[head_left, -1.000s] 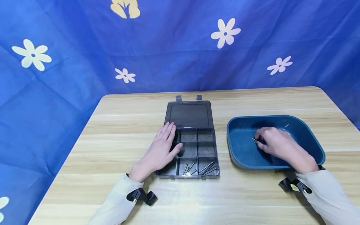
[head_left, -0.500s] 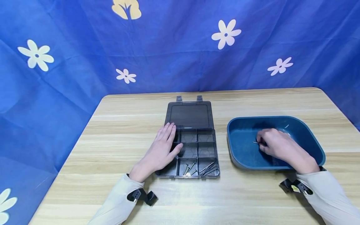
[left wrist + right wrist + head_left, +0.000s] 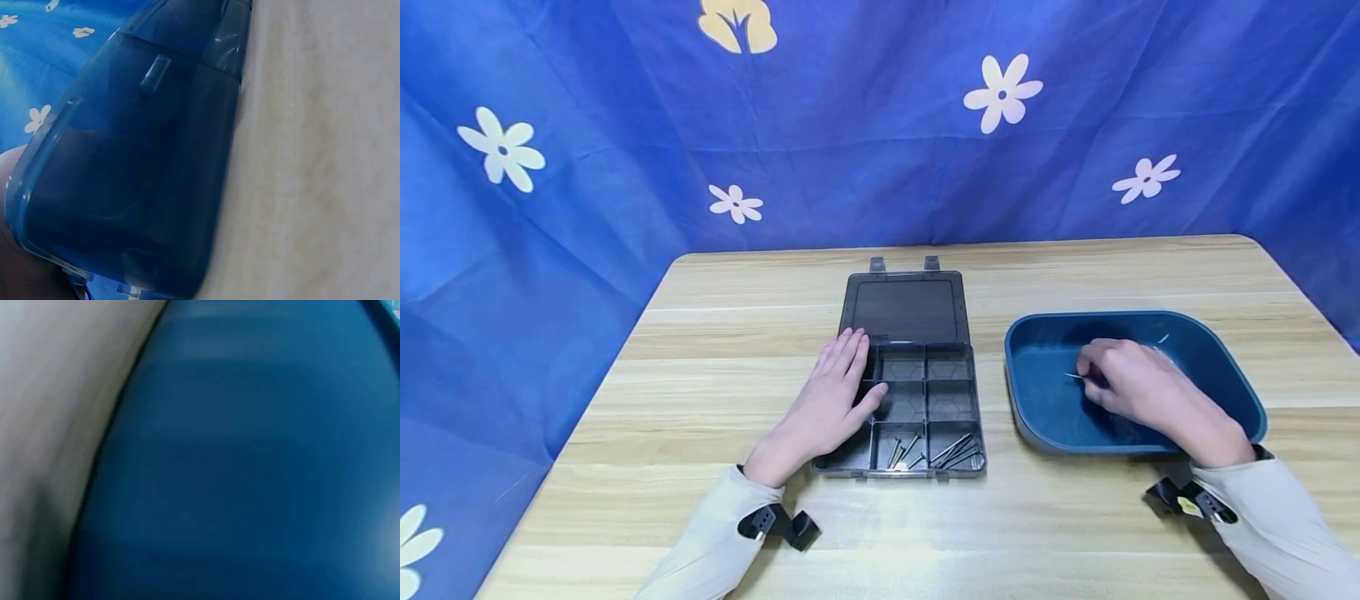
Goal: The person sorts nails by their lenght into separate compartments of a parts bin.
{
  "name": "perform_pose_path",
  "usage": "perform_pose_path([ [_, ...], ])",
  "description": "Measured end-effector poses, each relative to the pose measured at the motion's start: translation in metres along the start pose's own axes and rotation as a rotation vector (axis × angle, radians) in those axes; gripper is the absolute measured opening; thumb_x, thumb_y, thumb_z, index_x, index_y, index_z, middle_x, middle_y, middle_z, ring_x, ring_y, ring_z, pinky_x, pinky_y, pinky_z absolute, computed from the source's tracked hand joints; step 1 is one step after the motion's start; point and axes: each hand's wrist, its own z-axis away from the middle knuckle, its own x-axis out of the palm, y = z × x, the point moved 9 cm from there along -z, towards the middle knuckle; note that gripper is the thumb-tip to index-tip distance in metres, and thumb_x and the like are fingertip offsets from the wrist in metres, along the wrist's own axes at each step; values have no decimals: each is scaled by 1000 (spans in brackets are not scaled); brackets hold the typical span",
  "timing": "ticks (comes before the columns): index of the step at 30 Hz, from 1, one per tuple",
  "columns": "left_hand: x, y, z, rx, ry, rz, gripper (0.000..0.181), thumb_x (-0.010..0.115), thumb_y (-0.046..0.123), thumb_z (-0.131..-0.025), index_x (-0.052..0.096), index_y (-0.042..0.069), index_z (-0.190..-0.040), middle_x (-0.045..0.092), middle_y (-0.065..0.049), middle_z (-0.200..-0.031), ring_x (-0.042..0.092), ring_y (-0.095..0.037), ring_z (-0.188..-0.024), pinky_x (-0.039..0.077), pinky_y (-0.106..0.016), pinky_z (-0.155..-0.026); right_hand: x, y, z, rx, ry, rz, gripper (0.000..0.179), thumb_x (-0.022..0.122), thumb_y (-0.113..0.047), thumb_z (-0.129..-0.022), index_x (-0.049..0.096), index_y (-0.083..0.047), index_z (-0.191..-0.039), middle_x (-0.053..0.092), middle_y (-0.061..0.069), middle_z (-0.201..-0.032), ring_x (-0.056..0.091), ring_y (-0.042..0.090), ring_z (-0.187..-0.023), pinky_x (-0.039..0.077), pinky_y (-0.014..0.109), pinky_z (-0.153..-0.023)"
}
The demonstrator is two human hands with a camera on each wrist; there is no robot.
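Note:
My left hand (image 3: 826,398) lies with straight fingers over the left side of a dark see-through compartment box (image 3: 901,400), thumb across a divider. The box's lid (image 3: 906,307) is folded back behind it. Short screws (image 3: 904,450) lie in its front middle compartment, and longer screws (image 3: 957,451) in the front right one. Inside a blue tub (image 3: 1037,417), my right hand (image 3: 1131,377) pinches a screw (image 3: 1072,376); only its thin shank shows, pointing left past the fingertips. The left wrist view shows the box's side wall (image 3: 125,187); the right wrist view, the tub's outer wall (image 3: 237,456).
Both things stand on a pale wooden table (image 3: 700,350), the tub to the right of the box with a strip of tabletop between them. A blue curtain (image 3: 865,125) with flowers hangs behind the table. Black wrist cameras sit at both cuffs.
The right hand shifts slightly within the tub, and the screw between its fingers changes its tilt a little. The left hand stays in place on the box.

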Motion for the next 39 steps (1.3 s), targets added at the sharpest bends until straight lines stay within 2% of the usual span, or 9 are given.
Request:
perform_pose_path([
  [8, 1, -1, 1, -1, 4, 4, 72, 42, 43, -100, 25, -9, -147, 23, -24, -155, 15, -37, -147, 12, -48, -120, -18, -24, -2, -89, 109, 52, 15, 72, -6, -74, 61, -16, -77, 54, -6, -76, 46, 9, -61, 42, 29, -52],
  [16, 1, -1, 0, 2, 3, 2, 72, 41, 42, -100, 25, -9, -148, 23, -24, -155, 15, -36, -147, 10, -47, -121, -29, -42, -3, -146, 156, 63, 13, 71, -6, -74, 63, -14, -79, 58, -4, -77, 47, 8, -62, 44, 27, -52],
  [24, 0, -1, 0, 2, 7, 2, 71, 41, 42, -100, 25, -9, -147, 24, -25, -155, 15, -37, -146, 11, -47, -121, -34, -56, -7, -186, 163, 50, 12, 71, -6, -75, 66, -14, -81, 61, -3, -79, 52, 10, -64, 49, 31, -56],
  [34, 2, 1, -2, 15, 5, 3, 72, 41, 43, -100, 25, -9, -147, 24, -25, -155, 14, -37, -146, 12, -49, -120, -34, -79, -11, -249, 171, 65, 12, 73, -6, -75, 65, -13, -80, 60, -3, -77, 51, 11, -64, 49, 32, -58],
  [39, 2, -2, 1, -5, 6, 24, 72, 42, 42, -100, 25, -9, -148, 23, -25, -155, 14, -37, -147, 10, -47, -121, -27, -98, -17, -326, 177, 58, 10, 73, -7, -76, 65, -12, -81, 61, -2, -77, 55, 12, -67, 51, 33, -62],
])
